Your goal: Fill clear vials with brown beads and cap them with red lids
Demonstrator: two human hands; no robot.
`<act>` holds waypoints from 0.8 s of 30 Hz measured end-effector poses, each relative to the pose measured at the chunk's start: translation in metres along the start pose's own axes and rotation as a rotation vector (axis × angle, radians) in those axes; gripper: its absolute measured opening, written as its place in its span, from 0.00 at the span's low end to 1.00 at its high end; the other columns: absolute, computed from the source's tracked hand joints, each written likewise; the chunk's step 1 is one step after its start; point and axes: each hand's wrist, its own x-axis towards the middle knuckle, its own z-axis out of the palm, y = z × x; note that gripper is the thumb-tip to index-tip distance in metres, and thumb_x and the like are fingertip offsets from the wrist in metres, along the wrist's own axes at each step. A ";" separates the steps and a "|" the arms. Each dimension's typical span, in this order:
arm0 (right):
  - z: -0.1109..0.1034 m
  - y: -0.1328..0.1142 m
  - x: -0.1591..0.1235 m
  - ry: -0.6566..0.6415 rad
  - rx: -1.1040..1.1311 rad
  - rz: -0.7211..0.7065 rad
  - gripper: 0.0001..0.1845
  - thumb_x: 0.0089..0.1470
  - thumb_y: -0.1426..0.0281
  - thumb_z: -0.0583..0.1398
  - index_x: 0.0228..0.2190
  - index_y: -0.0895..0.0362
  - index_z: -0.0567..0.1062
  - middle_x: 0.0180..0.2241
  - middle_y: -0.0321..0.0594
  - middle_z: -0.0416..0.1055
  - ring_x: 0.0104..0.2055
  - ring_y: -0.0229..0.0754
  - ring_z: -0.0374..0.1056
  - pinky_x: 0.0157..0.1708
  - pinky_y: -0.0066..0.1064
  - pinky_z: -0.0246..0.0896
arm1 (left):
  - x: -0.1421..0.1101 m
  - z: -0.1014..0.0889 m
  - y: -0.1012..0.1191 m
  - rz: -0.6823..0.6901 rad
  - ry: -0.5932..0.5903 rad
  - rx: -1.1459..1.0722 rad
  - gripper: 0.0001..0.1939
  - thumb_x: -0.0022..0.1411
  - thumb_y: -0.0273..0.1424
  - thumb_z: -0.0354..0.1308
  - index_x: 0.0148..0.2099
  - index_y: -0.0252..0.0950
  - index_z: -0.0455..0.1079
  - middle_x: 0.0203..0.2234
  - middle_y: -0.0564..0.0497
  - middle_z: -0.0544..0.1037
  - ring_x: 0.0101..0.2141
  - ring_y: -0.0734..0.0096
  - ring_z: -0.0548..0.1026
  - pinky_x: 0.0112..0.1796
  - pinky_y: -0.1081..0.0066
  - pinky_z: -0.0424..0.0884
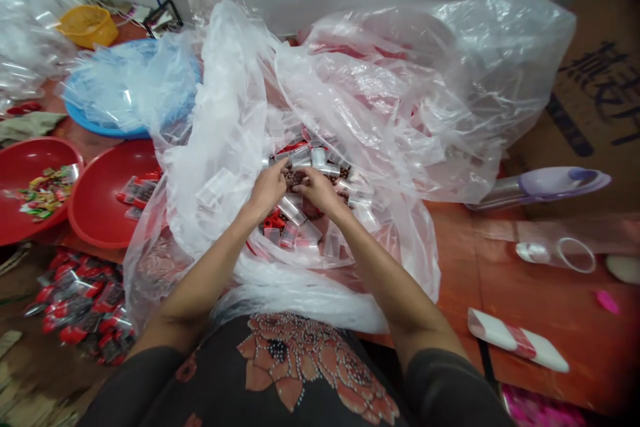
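- Left grip [269,190]: fingers half-curled, tips among the clear plastic cases [291,209]; I cannot tell whether it has hold of one.
- Right grip [320,190]: just beside the left, curved over dark brown pieces [295,178]; its hold is equally unclear to me.
- The cases lie heaped with red pieces [274,220] in the middle of the plastic bag [225,100], directly under both grips.
- Bag folds rise on the left, far and right; the near side lies lower, along my forearm [210,273], the widest room for moving.
- Red basin [87,213]: just outside the bag's left edge.
- Blue basin [83,113]: beyond it, partly under plastic.
- Red-and-black packets [80,303]: on the floor, beside the bag's near left edge.
- White-and-red tube [517,340]: near the near edge of the orange board [500,267], right of the bag.
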 end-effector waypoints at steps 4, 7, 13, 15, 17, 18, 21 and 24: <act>-0.007 -0.002 -0.023 0.058 0.491 0.110 0.24 0.45 0.64 0.67 0.44 0.54 0.70 0.35 0.34 0.73 0.36 0.41 0.71 0.40 0.34 0.68 | -0.017 -0.001 0.006 0.035 0.050 -0.262 0.23 0.65 0.23 0.49 0.61 0.33 0.70 0.54 0.45 0.77 0.53 0.63 0.75 0.56 0.65 0.68; -0.011 -0.014 -0.043 0.105 0.765 0.155 0.26 0.41 0.60 0.70 0.40 0.52 0.67 0.31 0.30 0.70 0.30 0.37 0.70 0.32 0.31 0.69 | -0.031 0.006 0.010 0.039 -0.060 -0.560 0.20 0.66 0.34 0.54 0.57 0.33 0.73 0.52 0.44 0.78 0.52 0.59 0.76 0.55 0.61 0.70; -0.016 -0.033 -0.077 0.225 0.812 0.164 0.26 0.41 0.59 0.70 0.39 0.51 0.65 0.32 0.29 0.69 0.27 0.36 0.68 0.26 0.30 0.70 | -0.052 0.008 0.020 -0.022 -0.292 -1.063 0.30 0.54 0.43 0.68 0.55 0.32 0.75 0.49 0.42 0.80 0.45 0.56 0.79 0.46 0.60 0.77; -0.020 -0.035 -0.087 0.235 0.757 0.115 0.27 0.44 0.60 0.69 0.44 0.50 0.67 0.34 0.30 0.69 0.28 0.37 0.70 0.28 0.32 0.72 | -0.057 0.004 0.022 -0.032 -0.319 -1.087 0.30 0.53 0.42 0.70 0.55 0.32 0.75 0.48 0.42 0.80 0.43 0.58 0.80 0.44 0.62 0.77; -0.026 -0.036 -0.097 0.211 0.653 0.047 0.29 0.49 0.61 0.66 0.53 0.48 0.67 0.38 0.32 0.71 0.32 0.38 0.71 0.33 0.34 0.73 | -0.061 0.001 0.023 -0.038 -0.336 -1.080 0.30 0.54 0.42 0.70 0.55 0.33 0.75 0.47 0.42 0.81 0.41 0.61 0.81 0.43 0.65 0.77; -0.030 -0.036 -0.101 0.195 0.573 0.012 0.30 0.52 0.61 0.64 0.57 0.46 0.66 0.41 0.34 0.72 0.34 0.38 0.72 0.37 0.35 0.73 | -0.063 0.000 0.023 -0.040 -0.349 -1.070 0.30 0.54 0.43 0.69 0.55 0.33 0.75 0.46 0.42 0.81 0.41 0.62 0.81 0.43 0.65 0.77; -0.042 -0.037 -0.110 0.169 0.276 -0.113 0.27 0.60 0.62 0.59 0.61 0.45 0.66 0.52 0.40 0.72 0.45 0.42 0.72 0.50 0.40 0.69 | -0.069 -0.002 0.022 -0.053 -0.377 -1.025 0.28 0.55 0.43 0.68 0.54 0.32 0.75 0.44 0.43 0.82 0.40 0.63 0.81 0.42 0.66 0.77; -0.051 -0.037 -0.114 0.148 0.091 -0.248 0.23 0.62 0.64 0.58 0.59 0.45 0.70 0.56 0.41 0.71 0.55 0.45 0.68 0.58 0.43 0.62 | -0.074 -0.004 0.022 -0.060 -0.403 -1.001 0.27 0.57 0.43 0.66 0.54 0.32 0.75 0.43 0.43 0.82 0.40 0.63 0.81 0.43 0.66 0.77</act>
